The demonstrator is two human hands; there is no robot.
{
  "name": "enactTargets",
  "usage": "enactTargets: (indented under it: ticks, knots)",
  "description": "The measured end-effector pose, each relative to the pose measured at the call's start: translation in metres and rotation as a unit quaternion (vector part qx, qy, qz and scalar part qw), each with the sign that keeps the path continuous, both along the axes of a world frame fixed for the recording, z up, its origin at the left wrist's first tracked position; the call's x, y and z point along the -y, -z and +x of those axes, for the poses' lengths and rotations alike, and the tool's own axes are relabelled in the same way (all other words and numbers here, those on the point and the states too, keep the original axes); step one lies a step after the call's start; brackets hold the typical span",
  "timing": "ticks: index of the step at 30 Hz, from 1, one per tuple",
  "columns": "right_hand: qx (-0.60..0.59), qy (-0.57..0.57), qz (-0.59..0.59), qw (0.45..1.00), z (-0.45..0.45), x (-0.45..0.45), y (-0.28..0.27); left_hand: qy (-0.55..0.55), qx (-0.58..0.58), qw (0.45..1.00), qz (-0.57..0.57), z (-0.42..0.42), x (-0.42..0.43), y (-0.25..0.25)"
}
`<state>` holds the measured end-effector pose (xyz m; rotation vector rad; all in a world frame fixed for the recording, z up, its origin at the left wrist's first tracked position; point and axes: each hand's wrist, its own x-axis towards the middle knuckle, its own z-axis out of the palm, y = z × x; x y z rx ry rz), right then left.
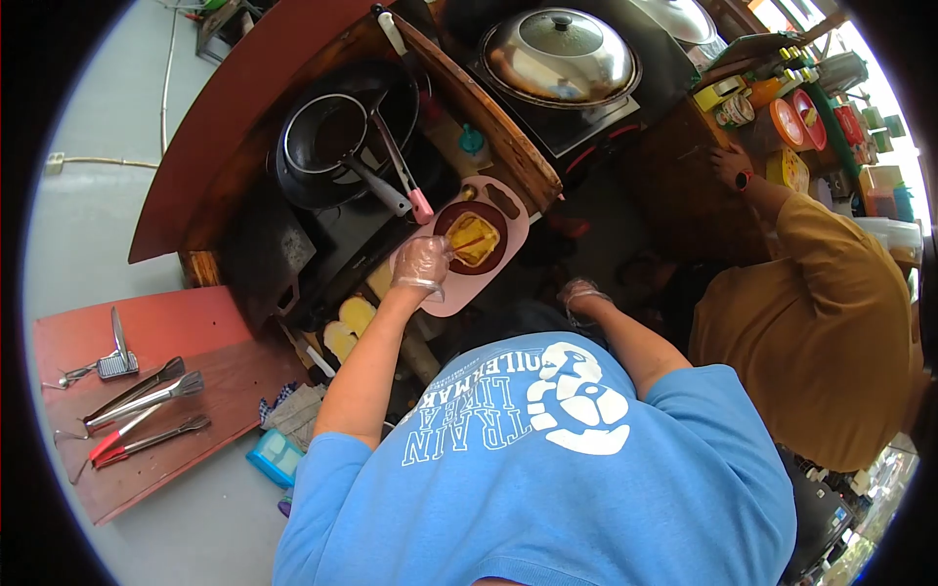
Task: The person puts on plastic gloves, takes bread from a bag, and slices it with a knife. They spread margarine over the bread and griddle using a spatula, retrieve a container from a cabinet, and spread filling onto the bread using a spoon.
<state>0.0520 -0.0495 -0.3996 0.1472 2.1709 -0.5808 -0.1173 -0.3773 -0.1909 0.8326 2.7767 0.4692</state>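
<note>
My left hand (425,264), in a clear plastic glove, is closed at the near-left edge of a round brown plate. Its fingertips meet a thin brown streak or stick that crosses a square yellow piece of food, like egg-covered toast (473,239); which of the two it is, I cannot make out. The plate (493,262) sits on a pink cutting board (459,298) with a handle slot. Also gloved, my right hand (583,293) hangs low in front of my body, away from the board, fingers loosely apart and seemingly holding nothing.
Beyond the board, a frying pan (322,134) and pink-tipped tongs (401,168) rest over a wok. A lidded pan (559,59) stands behind the wooden divider. Several tongs (147,400) lie on the red side table (68,342). A person in brown (811,322) stands at right.
</note>
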Motion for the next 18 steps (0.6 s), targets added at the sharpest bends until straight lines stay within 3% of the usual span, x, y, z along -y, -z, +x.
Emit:
enactTargets:
  ticks: [2,6,8,9,11,12,14,16,18]
  knots:
    - [0.029,0.023,0.024,0.999,0.0,0.014,-0.01,-0.078,0.106,0.99,0.057,0.003,0.011,0.001]
    - [0.036,0.054,0.03,0.997,0.005,0.037,-0.028,-0.083,0.132,0.984,0.088,0.007,0.05,0.027]
    - [0.029,0.051,0.022,0.998,0.012,0.043,-0.015,-0.164,0.331,0.903,0.219,0.019,0.074,0.025]
    - [0.023,0.046,0.022,0.998,0.011,0.048,-0.025,-0.205,0.368,0.865,0.274,0.028,0.088,0.021]
    - [0.054,0.04,0.022,0.997,0.009,0.059,-0.052,-0.229,0.367,0.857,0.28,0.043,0.123,0.005]
    - [0.044,0.065,0.036,0.996,0.016,0.062,-0.032,-0.251,0.373,0.847,0.283,0.051,0.144,-0.003]
    - [0.023,0.07,0.043,0.996,0.027,0.057,-0.004,-0.297,0.389,0.753,0.441,0.067,0.193,-0.014]
    - [0.01,0.036,0.049,0.998,0.025,0.07,-0.017,-0.388,0.322,0.728,0.464,0.072,0.233,-0.049]
    - [-0.003,0.011,0.062,0.998,0.025,0.081,-0.032,-0.419,0.192,0.724,0.513,0.061,0.287,-0.04]
